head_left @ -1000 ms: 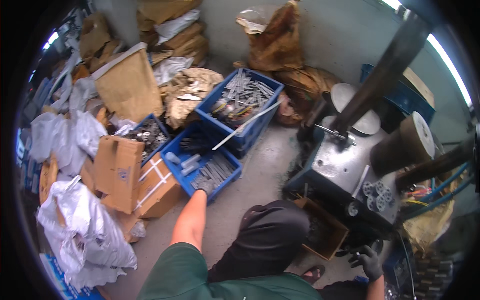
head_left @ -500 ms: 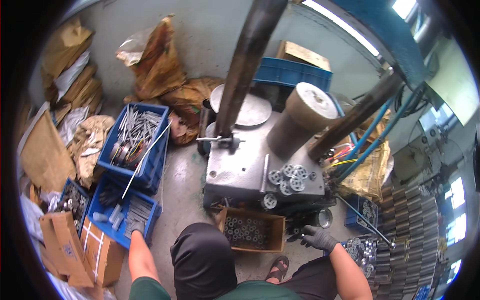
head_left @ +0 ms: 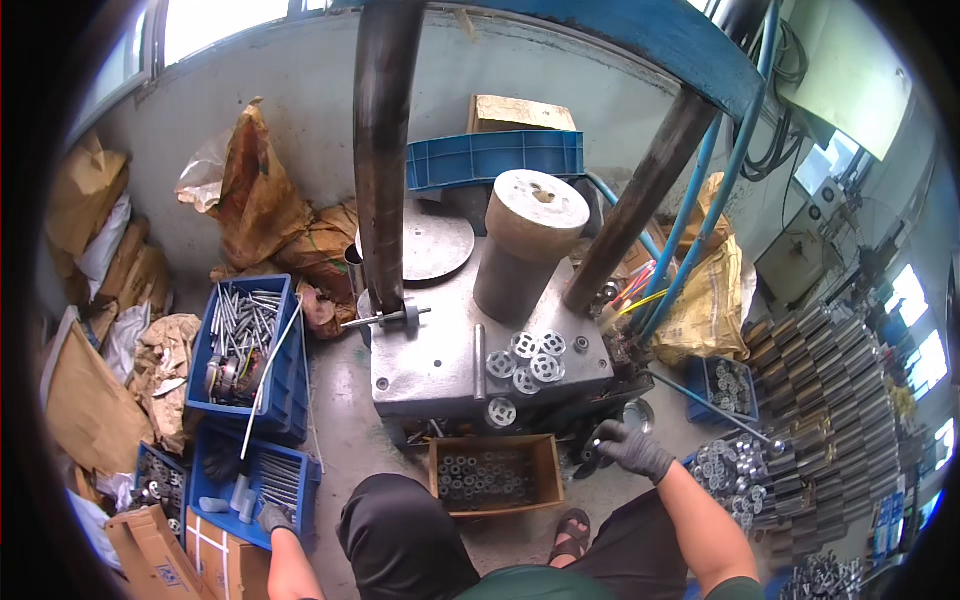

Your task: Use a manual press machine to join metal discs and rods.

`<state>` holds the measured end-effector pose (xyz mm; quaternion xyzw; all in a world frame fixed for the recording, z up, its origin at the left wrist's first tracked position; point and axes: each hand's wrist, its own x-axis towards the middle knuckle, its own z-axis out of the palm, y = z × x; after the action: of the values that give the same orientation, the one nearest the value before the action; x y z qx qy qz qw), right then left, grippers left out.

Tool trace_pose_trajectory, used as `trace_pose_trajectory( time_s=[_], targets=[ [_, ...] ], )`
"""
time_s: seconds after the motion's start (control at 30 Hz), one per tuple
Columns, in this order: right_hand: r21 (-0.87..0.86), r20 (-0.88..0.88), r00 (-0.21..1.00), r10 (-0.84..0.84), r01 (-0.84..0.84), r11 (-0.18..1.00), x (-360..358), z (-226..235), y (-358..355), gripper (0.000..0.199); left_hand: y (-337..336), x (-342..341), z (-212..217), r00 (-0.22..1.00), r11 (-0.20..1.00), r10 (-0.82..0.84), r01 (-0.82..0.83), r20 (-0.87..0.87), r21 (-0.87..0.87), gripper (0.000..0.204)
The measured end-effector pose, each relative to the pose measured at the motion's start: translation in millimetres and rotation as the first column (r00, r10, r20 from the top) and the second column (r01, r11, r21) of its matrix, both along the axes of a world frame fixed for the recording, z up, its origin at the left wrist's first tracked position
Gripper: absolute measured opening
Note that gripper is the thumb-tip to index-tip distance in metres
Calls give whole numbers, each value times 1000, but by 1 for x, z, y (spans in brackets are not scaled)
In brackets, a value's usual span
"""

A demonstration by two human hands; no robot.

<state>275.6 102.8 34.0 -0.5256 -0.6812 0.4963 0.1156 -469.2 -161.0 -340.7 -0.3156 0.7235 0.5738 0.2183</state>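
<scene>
My left hand (head_left: pixel 274 518), in a grey glove, rests at the near rim of a blue crate (head_left: pixel 300 478) holding metal rods and pins. Its fingers are curled, and I cannot tell whether they hold anything. My right hand (head_left: pixel 632 449), in a dark glove, reaches to the lower right corner of the grey press table (head_left: pixel 430 375), fingers bent near the base. What it touches is hidden. Several perforated metal discs (head_left: pixel 527 358) lie on that table. Between my knees stands a cardboard box (head_left: pixel 489 478) of small metal rings.
A second blue crate of long rods (head_left: pixel 245 335) stands left of the press. Brown sacks (head_left: pixel 258 205) and cardboard pile up along the wall and at the left. Stacked metal bars (head_left: pixel 830 380) and more discs (head_left: pixel 728 462) lie at the right. Thick columns (head_left: pixel 380 150) rise from the press.
The view has swung right from the crates to the press. My left hand drew back from inside the crate to its near rim. My right hand rose toward the press base.
</scene>
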Motion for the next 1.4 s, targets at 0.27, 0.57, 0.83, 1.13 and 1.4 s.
trace_pose_trajectory(
  time_s=[0.27,0.57,0.83,1.13,1.4],
  targets=[
    [-118,-663,719,-209,175,977,-60,90,10,29,-7,89,202,902,680,-212,413,-377,606,30],
    [-571,-799,128,-587,141,809,-97,58,-3,27,165,355,499,486,20,-770,667,-414,745,35],
    [-575,-799,9,-601,278,770,-89,59,-10,36,208,482,422,37,-299,-813,830,-582,471,19],
    [-451,-865,85,-495,302,840,-85,53,-14,29,206,484,391,-133,-357,-853,855,-505,378,25],
    [-560,-779,128,-614,298,773,-88,58,-9,31,204,482,405,-204,-422,-782,868,-588,260,25]
  ],
)
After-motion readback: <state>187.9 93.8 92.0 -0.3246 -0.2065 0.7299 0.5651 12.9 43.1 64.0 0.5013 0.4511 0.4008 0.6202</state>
